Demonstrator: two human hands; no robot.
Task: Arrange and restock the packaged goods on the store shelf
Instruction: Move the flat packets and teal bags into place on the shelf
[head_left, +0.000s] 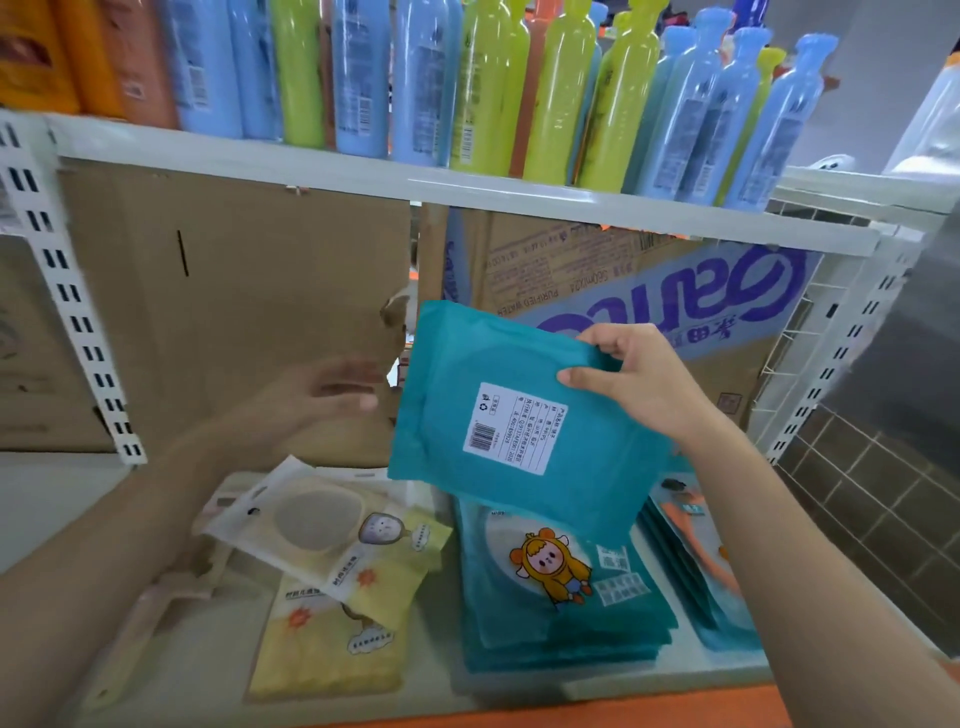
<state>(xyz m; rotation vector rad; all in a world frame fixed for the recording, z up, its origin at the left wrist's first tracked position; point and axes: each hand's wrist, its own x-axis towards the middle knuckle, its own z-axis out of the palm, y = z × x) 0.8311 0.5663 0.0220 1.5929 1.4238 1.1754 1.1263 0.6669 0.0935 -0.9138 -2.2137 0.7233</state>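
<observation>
My right hand (631, 382) pinches the upper right corner of a teal flat packet (483, 415), held in the air with its white barcode label facing me. Right below it lies a stack of teal packets (550, 613) with a cartoon figure on top. To the left of that stack lie yellow and cream packets (337, 582), overlapping loosely. My left hand (322, 397) hovers blurred to the left of the held packet, fingers stretched out, holding nothing.
The white shelf board (613, 680) carries another leaning row of teal and orange packets (696, 561) at the right. Cardboard boxes (234, 312) fill the back. Blue and green bottles (550, 93) stand on the upper shelf. A slotted white upright (67, 291) stands at left.
</observation>
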